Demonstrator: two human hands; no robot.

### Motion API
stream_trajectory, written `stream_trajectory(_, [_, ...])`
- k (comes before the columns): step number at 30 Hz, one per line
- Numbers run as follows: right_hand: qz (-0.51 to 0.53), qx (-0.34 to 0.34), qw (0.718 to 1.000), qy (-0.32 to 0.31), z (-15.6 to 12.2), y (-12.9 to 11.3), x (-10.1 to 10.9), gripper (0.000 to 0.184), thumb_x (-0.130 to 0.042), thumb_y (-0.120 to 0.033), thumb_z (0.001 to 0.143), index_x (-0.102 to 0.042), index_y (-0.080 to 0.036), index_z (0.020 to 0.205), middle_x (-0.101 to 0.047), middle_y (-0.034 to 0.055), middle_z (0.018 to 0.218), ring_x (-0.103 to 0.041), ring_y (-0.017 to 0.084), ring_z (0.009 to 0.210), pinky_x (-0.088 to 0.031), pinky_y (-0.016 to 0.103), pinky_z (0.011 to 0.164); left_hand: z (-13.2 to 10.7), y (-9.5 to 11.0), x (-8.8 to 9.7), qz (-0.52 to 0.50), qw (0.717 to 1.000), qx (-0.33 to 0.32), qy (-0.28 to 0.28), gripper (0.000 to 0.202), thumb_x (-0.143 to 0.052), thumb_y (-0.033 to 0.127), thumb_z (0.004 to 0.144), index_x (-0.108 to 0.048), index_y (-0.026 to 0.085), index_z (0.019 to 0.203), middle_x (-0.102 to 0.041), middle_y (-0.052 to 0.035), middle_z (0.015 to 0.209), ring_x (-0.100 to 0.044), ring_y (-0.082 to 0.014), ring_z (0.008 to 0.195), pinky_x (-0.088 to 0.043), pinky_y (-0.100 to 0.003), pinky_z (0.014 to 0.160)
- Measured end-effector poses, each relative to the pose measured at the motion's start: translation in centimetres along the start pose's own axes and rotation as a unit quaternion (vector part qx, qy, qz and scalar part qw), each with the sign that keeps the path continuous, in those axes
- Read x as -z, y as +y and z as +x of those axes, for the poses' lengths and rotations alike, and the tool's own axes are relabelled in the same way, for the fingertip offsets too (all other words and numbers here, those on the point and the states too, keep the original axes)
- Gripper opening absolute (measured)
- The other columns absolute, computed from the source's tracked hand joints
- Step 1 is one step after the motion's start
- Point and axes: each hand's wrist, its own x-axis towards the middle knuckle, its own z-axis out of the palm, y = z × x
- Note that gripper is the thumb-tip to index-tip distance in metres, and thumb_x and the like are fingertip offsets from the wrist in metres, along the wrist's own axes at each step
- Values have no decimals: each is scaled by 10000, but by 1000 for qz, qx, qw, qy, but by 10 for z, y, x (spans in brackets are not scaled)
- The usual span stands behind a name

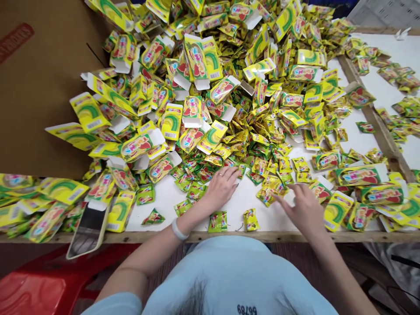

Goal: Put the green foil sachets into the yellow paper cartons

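My left hand (221, 187) lies palm down at the near edge of the heap, its fingers stretched over small green candy packets (206, 173). A green packet (242, 170) is right by its fingertips. My right hand (303, 206) is held over the white tabletop (244, 192), thumb and index finger apart, beside yellow candy packets (271, 190); whether it touches them I cannot tell. Close to the front edge lie a green packet (218, 221) and a yellow packet (251, 219). Several printed cartons (334, 210) are just right of my right hand.
A large heap of yellow-green cartons (172, 121) and packets covers the table's back. To the left stands a big cardboard box (49, 96). A phone (87, 229) overhangs the front edge above a red plastic chair (36, 284). A wooden strip (377, 124) crosses the right side.
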Motion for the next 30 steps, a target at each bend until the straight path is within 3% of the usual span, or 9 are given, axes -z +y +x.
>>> stream_trajectory(4, [17,1,996,-86,8,-36,-35,368,-482,-552,939,-573,-198,974,-633,114,945,-614,279,879,-443,328,597,27,-10,-12,89,995,-44,-14,326,-490,246,980,-599,174,1279,-641,-119,1290,-511,-262,1256,-391,-429,1050])
stream_trajectory(7, [172,-7,981,-90,14,-37,-35,369,-534,-581,906,-557,-217,849,-610,45,774,-595,216,696,-425,299,546,34,-20,-18,16,1000,-21,-6,286,-483,268,987,-669,181,1186,-678,-115,1241,-533,-273,1211,-377,-447,1031])
stream_trajectory(9, [328,-20,942,-73,17,-38,-32,353,-610,-566,868,-554,-222,816,-591,16,725,-592,189,666,-457,290,561,30,-19,-14,-86,996,25,28,289,-476,284,986,-698,168,1130,-713,-115,1147,-560,-266,1141,-392,-425,995])
stream_trajectory(13, [570,-90,816,23,22,-71,-36,299,-687,-482,838,-539,-224,816,-621,63,1004,-620,216,1019,-545,326,789,15,3,2,-312,934,155,80,360,-457,391,973,-714,139,946,-692,-54,813,-585,-190,798,-456,-293,754])
stream_trajectory(15, [620,-112,775,44,24,-97,-40,293,-706,-459,827,-529,-224,823,-612,64,1027,-607,214,1075,-546,346,854,9,17,10,-390,897,191,84,423,-453,479,961,-686,144,852,-624,-18,713,-538,-158,692,-438,-258,658])
stream_trajectory(20, [618,-120,775,54,24,-126,-34,316,-742,-442,803,-514,-234,872,-596,-10,775,-639,148,729,-566,310,730,-1,32,17,-484,847,206,81,515,-460,618,922,-651,149,826,-567,-22,729,-531,-149,674,-452,-254,626])
stream_trajectory(25, [701,-103,698,-108,28,-116,-29,481,-770,-452,764,-521,-264,1131,-699,-3,836,-690,177,669,-622,401,687,2,27,19,-402,905,117,81,323,-561,458,924,-708,171,947,-597,-91,1028,-593,-197,920,-508,-310,804])
stream_trajectory(27, [694,-95,701,-132,28,-112,-30,376,-778,-451,750,-625,-228,1012,-727,20,816,-678,183,599,-629,419,639,17,16,32,-310,946,50,73,253,-538,371,944,-720,204,999,-599,-99,1095,-578,-234,1057,-492,-373,930])
stream_trajectory(30, [677,-99,725,-77,28,-104,-30,292,-781,-453,745,-681,-210,871,-743,48,835,-698,214,667,-627,388,571,60,-23,74,-115,987,-5,112,264,-529,257,935,-666,229,1159,-592,-106,1205,-492,-285,1250,-419,-467,1060])
